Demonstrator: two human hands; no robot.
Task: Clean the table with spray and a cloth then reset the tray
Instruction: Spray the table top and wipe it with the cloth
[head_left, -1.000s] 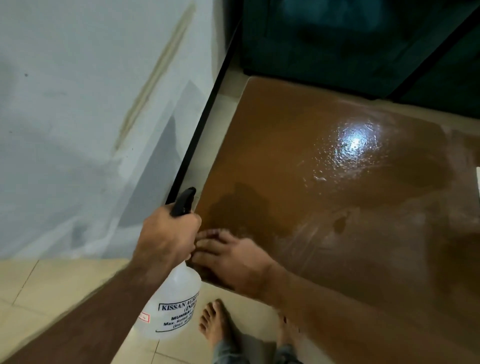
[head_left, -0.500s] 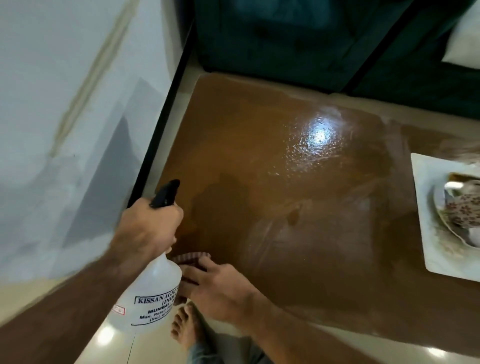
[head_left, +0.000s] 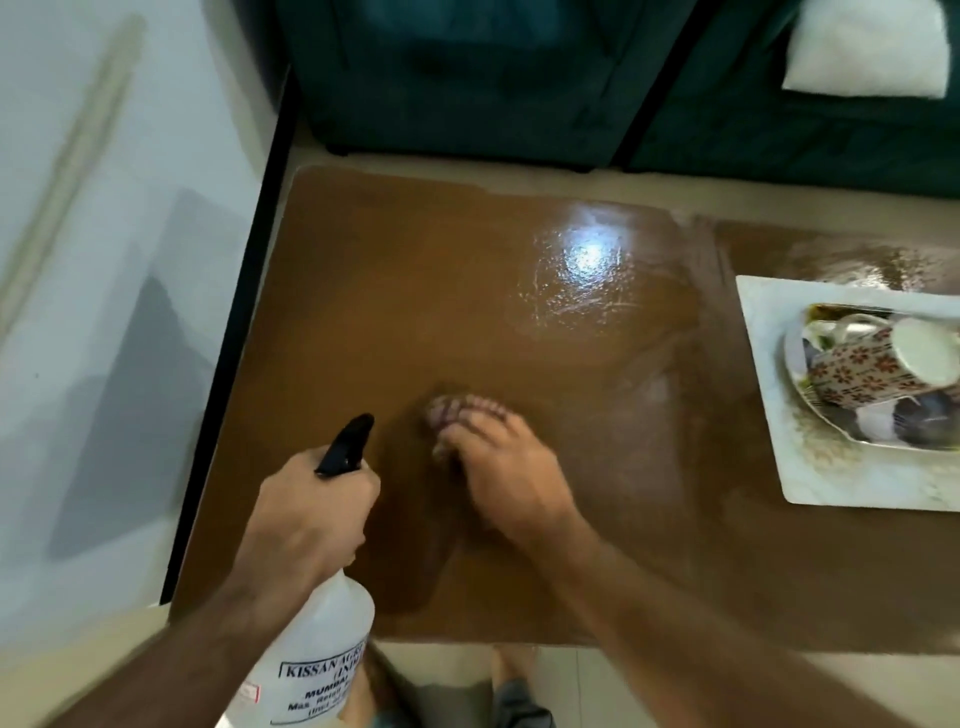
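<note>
Two hands, cloth (head_left: 451, 410) mid-table (head_left: 415, 270), tray (head_left: 769, 374) right.

The brown glossy table (head_left: 415, 291) carries a white square tray (head_left: 779, 415) near its right edge and a small patterned cloth (head_left: 447, 408) near the middle, well apart from the tray, under fingers.

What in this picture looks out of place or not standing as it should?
On the white tray at the table's right side, a patterned cup lies tipped on its side across a plate, not upright. The tray's surface also looks speckled with brownish marks. Nothing else stands out.
</note>
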